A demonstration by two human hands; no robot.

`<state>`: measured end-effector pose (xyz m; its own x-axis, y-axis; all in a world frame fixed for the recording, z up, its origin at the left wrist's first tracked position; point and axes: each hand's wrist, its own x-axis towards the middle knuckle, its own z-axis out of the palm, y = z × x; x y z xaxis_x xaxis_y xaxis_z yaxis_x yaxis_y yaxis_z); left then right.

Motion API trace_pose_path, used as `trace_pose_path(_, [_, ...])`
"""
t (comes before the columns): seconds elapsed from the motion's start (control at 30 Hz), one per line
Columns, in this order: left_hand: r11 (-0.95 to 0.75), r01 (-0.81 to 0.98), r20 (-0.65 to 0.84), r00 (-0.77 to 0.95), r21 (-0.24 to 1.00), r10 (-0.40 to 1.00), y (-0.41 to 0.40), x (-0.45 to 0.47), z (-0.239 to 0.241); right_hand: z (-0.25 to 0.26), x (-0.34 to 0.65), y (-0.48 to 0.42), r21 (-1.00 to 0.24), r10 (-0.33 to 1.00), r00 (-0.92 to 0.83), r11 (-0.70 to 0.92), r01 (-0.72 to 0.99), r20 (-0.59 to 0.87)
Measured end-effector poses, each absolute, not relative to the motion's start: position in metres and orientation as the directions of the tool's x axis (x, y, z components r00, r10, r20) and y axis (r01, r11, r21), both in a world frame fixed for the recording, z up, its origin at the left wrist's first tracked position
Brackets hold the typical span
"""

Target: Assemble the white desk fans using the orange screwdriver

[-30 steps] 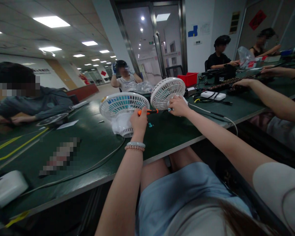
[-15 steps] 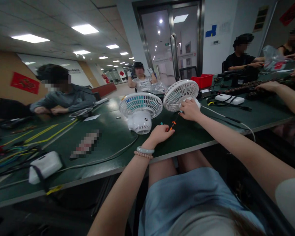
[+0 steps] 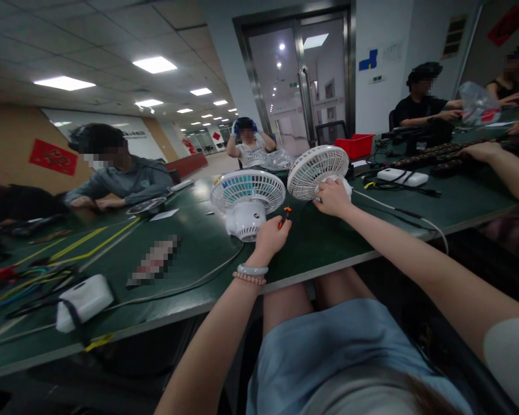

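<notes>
Two small white fans sit on the dark green table (image 3: pixel 190 242). My right hand (image 3: pixel 334 197) grips the right fan (image 3: pixel 318 168) at the lower rim of its grille, which is tilted up. Just right of the left fan (image 3: pixel 247 199), which lies with its grille facing up, my left hand (image 3: pixel 270 235) is closed round an orange-handled screwdriver (image 3: pixel 284 216). That wrist wears two bead bracelets. The screwdriver's tip is hidden.
A grey cable (image 3: pixel 173 288) trails from the left fan across the table. A white box (image 3: pixel 83 301) lies near the front left edge, a white power strip (image 3: pixel 403 176) and a red bin (image 3: pixel 355 144) at the right. Several other people sit around the table.
My left hand has come down from the left fan's grille to the table with the screwdriver, then lifted slightly toward the fan's base. My right hand stays on the right fan.
</notes>
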<state>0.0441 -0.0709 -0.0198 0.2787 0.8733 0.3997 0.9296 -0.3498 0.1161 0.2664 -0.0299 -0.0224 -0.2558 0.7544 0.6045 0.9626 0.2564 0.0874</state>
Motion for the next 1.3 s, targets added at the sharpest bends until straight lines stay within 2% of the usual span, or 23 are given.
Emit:
trace_pose_path(0.13, [-0.34,0.937,0.392,0.282,0.085,0.876,-0.068,0.046,-0.02,-0.021,0.269,-0.029,0.107,0.752,-0.281,0.272,0.956,0.597])
trace_pose_path(0.27, [-0.327,0.945,0.182,0.323,-0.004,0.929,-0.064,0.055,-0.026,-0.022,0.272,-0.027,0.132,0.753,-0.313,0.292,0.947,0.579])
trace_pose_path(0.33, [-0.278,0.959,0.137,0.282,-0.047,0.949,-0.063,0.061,-0.029,-0.022,0.274,-0.027,0.14,0.742,-0.322,0.298,0.944,0.588])
trace_pose_path(0.5, [-0.17,0.985,0.187,0.174,-0.037,0.967,-0.064,0.07,-0.032,-0.02,0.279,-0.03,0.149,0.736,-0.355,0.332,0.931,0.576])
trace_pose_path(0.63, [-0.125,0.992,0.193,0.124,-0.007,0.973,-0.068,0.072,-0.029,-0.016,0.292,-0.034,0.107,0.677,-0.431,0.465,0.879,0.597])
trace_pose_path(0.7, [-0.121,0.993,0.205,0.121,-0.015,0.971,-0.07,0.072,-0.028,-0.015,0.3,-0.035,0.049,0.654,-0.375,0.46,0.887,0.657])
trace_pose_path(0.8, [-0.129,0.991,0.254,0.136,-0.043,0.957,-0.073,0.073,-0.029,-0.017,0.311,-0.034,-0.138,0.71,-0.093,0.261,0.955,0.698])
trace_pose_path(0.9, [-0.13,0.989,0.305,0.144,-0.065,0.941,-0.078,0.076,-0.029,-0.021,0.319,-0.027,-0.368,0.805,0.204,0.019,0.93,0.557])
trace_pose_path(1.0, [-0.141,0.987,0.338,0.159,-0.077,0.928,-0.084,0.08,-0.027,-0.025,0.324,-0.017,-0.531,0.864,0.383,-0.166,0.831,0.329])
trace_pose_path(1.17, [-0.218,0.962,0.474,0.271,-0.164,0.838,-0.088,0.082,-0.021,-0.032,0.328,-0.006,-0.68,0.881,0.458,-0.263,0.684,0.12])
trace_pose_path(1.3, [-0.239,0.952,0.501,0.303,-0.19,0.811,-0.09,0.084,-0.016,-0.032,0.328,-0.004,-0.758,0.899,0.435,-0.313,0.573,-0.043])
